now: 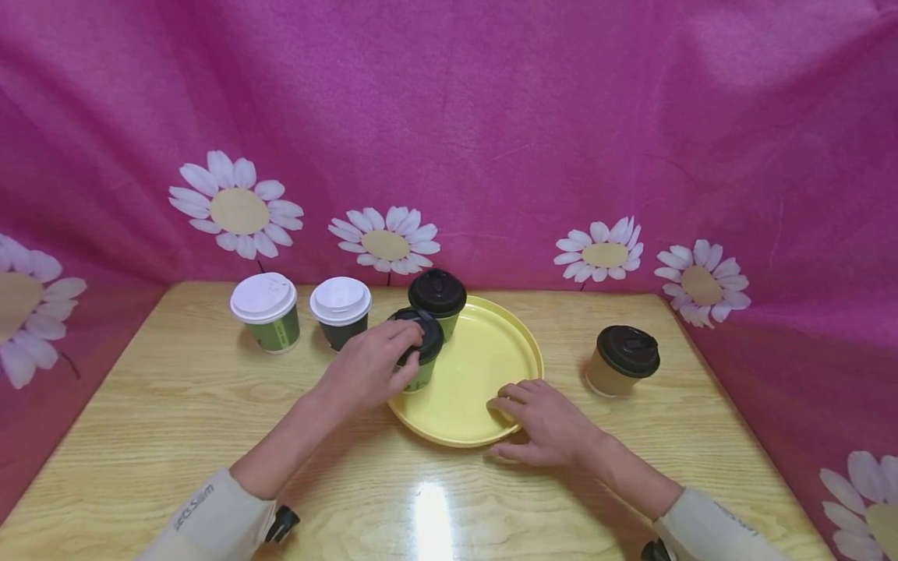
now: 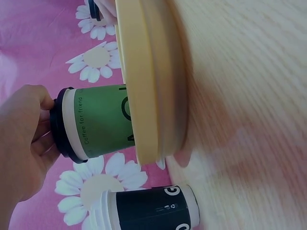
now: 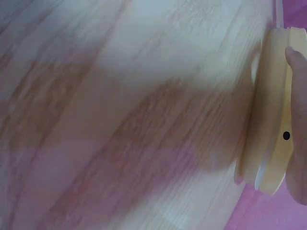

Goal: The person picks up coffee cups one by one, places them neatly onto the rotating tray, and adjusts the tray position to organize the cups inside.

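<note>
So my left grip (image 1: 372,360) is closed round the black plastic lid of a green paper cup (image 2: 101,117), which stands upright just inside the near-left rim of a round, shallow, glossy yellow tray (image 1: 491,362). My right grip (image 1: 547,425) pinches that tray's rim, fingers inside, thumb outside.

Only the left wrist view gives me the "Coffee for friend" print on the held cup, though the tray wall hides its base, so can't tell if it's touching down. Only the right wrist view has the little black dot on the tray's outer wall, by my thumb.

The rest is head view: another black-lidded green cup (image 1: 438,294) right beyond my left grip, a white-lidded dark paper cup (image 1: 341,312) just left of it, a white-lidded green paper cup (image 1: 264,312) further left, and a black-lidded tan paper cup (image 1: 621,362) beyond and right of my right grip. Desk (image 1: 351,491) is pale, streaky woodgrain.
</note>
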`<state>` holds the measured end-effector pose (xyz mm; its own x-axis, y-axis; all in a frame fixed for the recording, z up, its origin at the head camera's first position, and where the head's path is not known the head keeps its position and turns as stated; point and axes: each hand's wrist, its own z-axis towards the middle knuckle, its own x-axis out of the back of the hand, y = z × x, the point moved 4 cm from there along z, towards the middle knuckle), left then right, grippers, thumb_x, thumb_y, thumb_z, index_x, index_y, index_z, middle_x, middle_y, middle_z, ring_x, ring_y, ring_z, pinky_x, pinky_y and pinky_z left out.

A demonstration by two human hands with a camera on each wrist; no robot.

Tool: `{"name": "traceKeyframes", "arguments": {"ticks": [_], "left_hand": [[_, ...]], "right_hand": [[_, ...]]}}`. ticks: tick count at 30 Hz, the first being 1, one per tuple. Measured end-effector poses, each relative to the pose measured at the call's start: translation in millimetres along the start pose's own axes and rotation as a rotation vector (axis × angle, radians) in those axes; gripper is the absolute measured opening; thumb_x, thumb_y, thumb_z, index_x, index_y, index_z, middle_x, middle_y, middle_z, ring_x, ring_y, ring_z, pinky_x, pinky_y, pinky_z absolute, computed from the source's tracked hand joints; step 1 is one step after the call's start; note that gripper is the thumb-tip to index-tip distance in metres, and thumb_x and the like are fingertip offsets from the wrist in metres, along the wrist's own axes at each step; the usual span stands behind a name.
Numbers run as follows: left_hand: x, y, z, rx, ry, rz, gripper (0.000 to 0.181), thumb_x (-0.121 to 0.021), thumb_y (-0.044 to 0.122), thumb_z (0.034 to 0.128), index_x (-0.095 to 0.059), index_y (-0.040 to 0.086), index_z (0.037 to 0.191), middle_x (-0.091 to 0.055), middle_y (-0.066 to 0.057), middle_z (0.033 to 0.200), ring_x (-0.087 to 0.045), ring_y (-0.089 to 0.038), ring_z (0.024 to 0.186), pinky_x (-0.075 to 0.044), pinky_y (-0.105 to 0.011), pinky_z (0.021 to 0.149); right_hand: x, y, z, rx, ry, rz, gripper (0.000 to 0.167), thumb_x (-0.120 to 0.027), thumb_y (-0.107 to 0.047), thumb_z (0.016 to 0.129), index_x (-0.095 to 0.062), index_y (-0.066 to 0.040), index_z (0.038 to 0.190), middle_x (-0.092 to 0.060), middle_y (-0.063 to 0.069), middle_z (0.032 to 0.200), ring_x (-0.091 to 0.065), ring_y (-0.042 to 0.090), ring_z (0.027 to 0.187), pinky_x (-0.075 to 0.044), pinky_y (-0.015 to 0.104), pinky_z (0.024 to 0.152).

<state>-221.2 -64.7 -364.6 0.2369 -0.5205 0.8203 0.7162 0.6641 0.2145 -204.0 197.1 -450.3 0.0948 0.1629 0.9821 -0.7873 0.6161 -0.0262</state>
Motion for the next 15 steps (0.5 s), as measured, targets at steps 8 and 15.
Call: {"name": "traceKeyframes", "arguments": {"ticks": [8,15], "left_hand": [[3.0,-2.7,3.1,-0.001,-0.011,-0.006,0.008,-0.065,0.011,0.0879,-0.061,0.009,0.095,-0.063,-0.004,0.097,-0.058,-0.019,0.084,-0.056,-0.036,0.072],[2.4,-6.0,3.8,-0.019,-0.008,-0.002,0.008,-0.065,0.009,0.0871,-0.062,0.01,0.094,-0.062,-0.003,0.093,-0.058,-0.018,0.083,-0.054,-0.036,0.071]], "right_hand": [[-2.3,-4.3,1.7,0.01,0.034,0.025,0.059,-0.057,-0.065,0.091,-0.065,-0.013,0.119,-0.062,0.004,0.118,-0.057,0.022,0.108,-0.046,0.041,0.095],[-3.2,-10.7,3.3,-0.023,0.036,0.034,0.059,-0.058,-0.065,0.091,-0.066,-0.013,0.117,-0.063,0.004,0.115,-0.057,0.023,0.106,-0.045,0.041,0.096]]}}
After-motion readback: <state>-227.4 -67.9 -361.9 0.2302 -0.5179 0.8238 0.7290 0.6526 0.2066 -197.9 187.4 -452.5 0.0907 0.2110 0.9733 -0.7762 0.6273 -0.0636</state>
